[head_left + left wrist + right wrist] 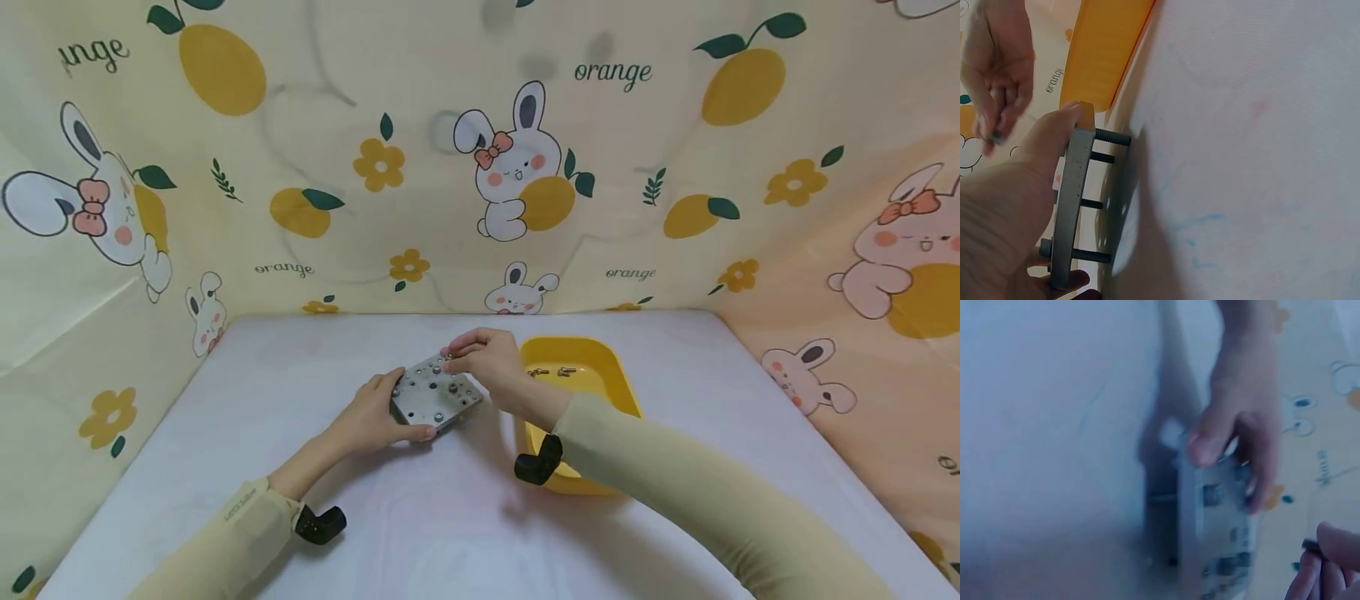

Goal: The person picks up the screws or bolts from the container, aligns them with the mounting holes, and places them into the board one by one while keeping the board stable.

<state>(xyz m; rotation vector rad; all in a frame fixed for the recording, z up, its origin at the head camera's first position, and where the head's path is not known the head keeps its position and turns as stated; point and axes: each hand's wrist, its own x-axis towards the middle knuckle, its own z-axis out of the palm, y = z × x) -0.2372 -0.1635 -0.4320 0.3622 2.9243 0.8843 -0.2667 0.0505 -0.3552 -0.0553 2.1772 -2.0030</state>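
A grey metal plate [418, 402] with holes and several bolt heads on its top face is gripped at its edges by my left hand [370, 417], thumb along the near side. In the left wrist view the plate [1072, 194] shows edge-on, threaded bolt shanks [1091, 255] sticking out of its underside above the white surface. My right hand [495, 367] is over the plate's far right part in the head view. Between its thumb and fingers it pinches a small dark bolt [1311, 545], mostly covered by the fingertips; the left wrist view shows this hand [1004, 75] apart from the plate.
Right of the plate stands a yellow tray [628, 396], partly under the right forearm, with several small screws [567, 372] inside. The white table [315, 350] meets a patterned cloth backdrop [450, 250] at the back and sides. Each wrist wears a black camera [321, 525].
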